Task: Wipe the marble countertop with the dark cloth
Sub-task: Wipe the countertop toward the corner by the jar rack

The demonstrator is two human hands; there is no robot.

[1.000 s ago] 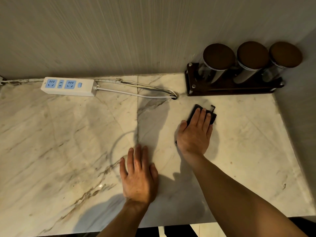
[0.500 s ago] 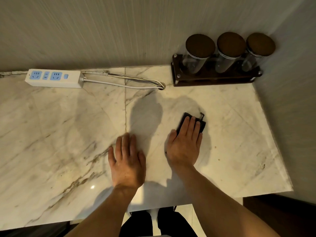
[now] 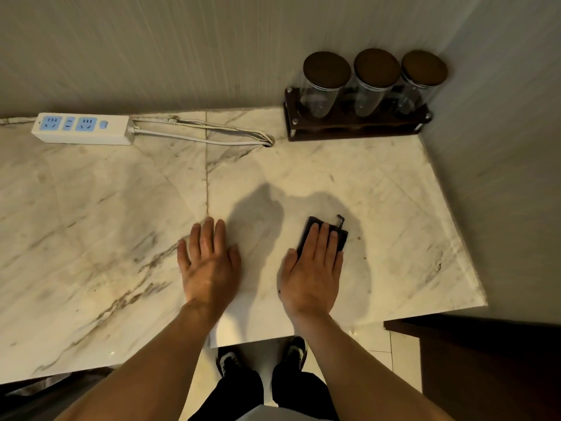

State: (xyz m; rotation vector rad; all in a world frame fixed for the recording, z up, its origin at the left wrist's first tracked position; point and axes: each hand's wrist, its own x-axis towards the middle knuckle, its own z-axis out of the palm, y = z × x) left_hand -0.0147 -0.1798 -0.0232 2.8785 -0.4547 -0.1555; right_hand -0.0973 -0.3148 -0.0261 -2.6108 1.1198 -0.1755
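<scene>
The marble countertop is white with grey and brown veins and fills most of the head view. A small folded dark cloth lies flat on it right of centre, mostly hidden under my fingers, with a small loop sticking out at its far corner. My right hand presses flat on the cloth, fingers straight. My left hand rests palm down on the bare marble to the left of it, fingers slightly spread, holding nothing.
A white power strip with blue sockets lies at the back left, its cable running right to a hole in the marble. A dark wooden rack with three lidded glass jars stands in the back right corner. Walls close off the back and right; the counter's front edge is near my wrists.
My right hand has slid the cloth toward me, away from the jar rack. My left hand has stayed flat on the marble beside it. The camera has drawn back, showing the front edge.
</scene>
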